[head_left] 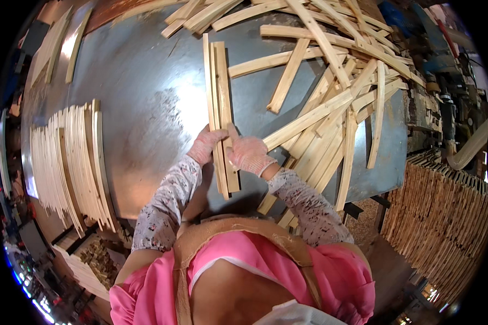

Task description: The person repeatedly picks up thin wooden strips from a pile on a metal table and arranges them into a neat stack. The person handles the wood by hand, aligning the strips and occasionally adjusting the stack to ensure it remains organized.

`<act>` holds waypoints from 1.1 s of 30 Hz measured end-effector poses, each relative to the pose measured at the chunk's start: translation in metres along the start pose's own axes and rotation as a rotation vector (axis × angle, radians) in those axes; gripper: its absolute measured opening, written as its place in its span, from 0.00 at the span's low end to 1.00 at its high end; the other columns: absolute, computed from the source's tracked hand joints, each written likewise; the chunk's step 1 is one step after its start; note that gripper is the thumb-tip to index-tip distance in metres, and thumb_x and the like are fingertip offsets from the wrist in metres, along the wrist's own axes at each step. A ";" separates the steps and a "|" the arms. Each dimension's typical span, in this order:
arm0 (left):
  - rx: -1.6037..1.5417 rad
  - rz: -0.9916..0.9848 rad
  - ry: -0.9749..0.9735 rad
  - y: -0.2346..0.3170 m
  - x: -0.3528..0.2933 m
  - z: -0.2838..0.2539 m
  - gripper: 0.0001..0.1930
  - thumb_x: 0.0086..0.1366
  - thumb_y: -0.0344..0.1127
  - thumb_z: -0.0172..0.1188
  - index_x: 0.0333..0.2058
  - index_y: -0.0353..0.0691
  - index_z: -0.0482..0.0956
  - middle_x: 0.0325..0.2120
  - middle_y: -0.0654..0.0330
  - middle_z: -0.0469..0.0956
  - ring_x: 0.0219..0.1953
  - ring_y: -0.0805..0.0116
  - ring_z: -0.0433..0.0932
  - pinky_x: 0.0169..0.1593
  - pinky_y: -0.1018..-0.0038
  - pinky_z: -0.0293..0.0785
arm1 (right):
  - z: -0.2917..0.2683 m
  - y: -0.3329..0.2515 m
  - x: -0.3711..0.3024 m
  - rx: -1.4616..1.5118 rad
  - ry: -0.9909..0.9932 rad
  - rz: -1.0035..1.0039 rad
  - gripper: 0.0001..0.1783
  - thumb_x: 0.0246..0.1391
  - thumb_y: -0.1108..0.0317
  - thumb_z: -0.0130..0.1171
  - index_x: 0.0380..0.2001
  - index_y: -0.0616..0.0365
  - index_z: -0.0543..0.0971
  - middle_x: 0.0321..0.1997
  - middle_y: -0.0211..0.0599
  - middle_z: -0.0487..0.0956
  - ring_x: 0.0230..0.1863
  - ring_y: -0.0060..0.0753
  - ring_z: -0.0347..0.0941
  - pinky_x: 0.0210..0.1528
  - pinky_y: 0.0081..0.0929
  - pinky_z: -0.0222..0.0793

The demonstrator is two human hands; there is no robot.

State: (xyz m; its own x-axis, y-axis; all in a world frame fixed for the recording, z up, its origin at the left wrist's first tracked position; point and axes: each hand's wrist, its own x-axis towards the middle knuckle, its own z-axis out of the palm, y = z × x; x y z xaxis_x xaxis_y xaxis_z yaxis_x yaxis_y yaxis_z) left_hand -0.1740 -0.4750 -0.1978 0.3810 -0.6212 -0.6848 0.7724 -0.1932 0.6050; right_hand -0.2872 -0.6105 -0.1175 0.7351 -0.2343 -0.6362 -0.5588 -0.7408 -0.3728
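Note:
A few pale wooden strips (223, 86) lie side by side in front of me, pointing away from my body over the metal tabletop (146, 81). My left hand (205, 145), in a pinkish knit glove, wraps round their left edge with its fingers over the top. From the other side my gloved right hand (250, 154) grips the right edge, its index finger stretched along the wood and its thumb bent in. The hands are close together near the strips' lower half. The undersides of the strips and some fingertips are hidden.
A loose, crisscrossed heap of wooden strips (331, 103) covers the right and far side. At the left stands a neat row of strips (73, 162), with more strips (51, 49) beyond. A tall wood stack (439, 227) and machinery (444, 103) are beyond the table's right edge.

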 end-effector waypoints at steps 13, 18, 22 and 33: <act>0.361 0.278 0.438 0.032 -0.079 -0.136 0.41 0.63 0.35 0.72 0.70 0.25 0.63 0.51 0.40 0.83 0.50 0.55 0.85 0.54 0.64 0.84 | 0.079 -0.108 0.085 0.937 0.025 -0.037 0.18 0.64 0.57 0.63 0.46 0.62 0.81 0.23 0.31 0.76 0.17 0.25 0.65 0.18 0.28 0.59; 0.920 0.045 0.676 0.048 -0.181 -0.222 0.43 0.61 0.42 0.70 0.73 0.37 0.64 0.58 0.38 0.82 0.61 0.39 0.80 0.67 0.57 0.75 | 0.122 -0.164 0.090 1.278 -0.185 -0.067 0.15 0.68 0.57 0.60 0.42 0.59 0.81 0.29 0.31 0.78 0.25 0.23 0.70 0.27 0.26 0.66; 1.046 0.072 0.765 0.018 -0.226 -0.279 0.43 0.64 0.47 0.69 0.74 0.38 0.64 0.63 0.38 0.78 0.65 0.40 0.78 0.68 0.56 0.73 | 0.139 -0.221 0.087 1.511 -0.250 -0.101 0.14 0.68 0.58 0.61 0.44 0.59 0.80 0.31 0.31 0.80 0.25 0.24 0.73 0.26 0.25 0.67; 1.458 0.235 1.073 0.014 -0.241 -0.313 0.27 0.62 0.49 0.73 0.58 0.48 0.81 0.63 0.50 0.74 0.66 0.46 0.73 0.68 0.54 0.71 | 0.147 -0.248 0.098 1.287 -0.235 -0.078 0.13 0.67 0.62 0.60 0.45 0.61 0.81 0.30 0.29 0.76 0.26 0.24 0.67 0.29 0.26 0.63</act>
State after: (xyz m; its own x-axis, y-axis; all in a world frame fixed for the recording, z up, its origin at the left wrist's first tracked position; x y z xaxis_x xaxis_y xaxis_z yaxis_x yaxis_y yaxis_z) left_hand -0.0959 -0.0900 -0.1510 0.9822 -0.1429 -0.1217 -0.1249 -0.9816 0.1445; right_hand -0.1331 -0.3578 -0.1866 0.7709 -0.0073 -0.6369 -0.5782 0.4116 -0.7045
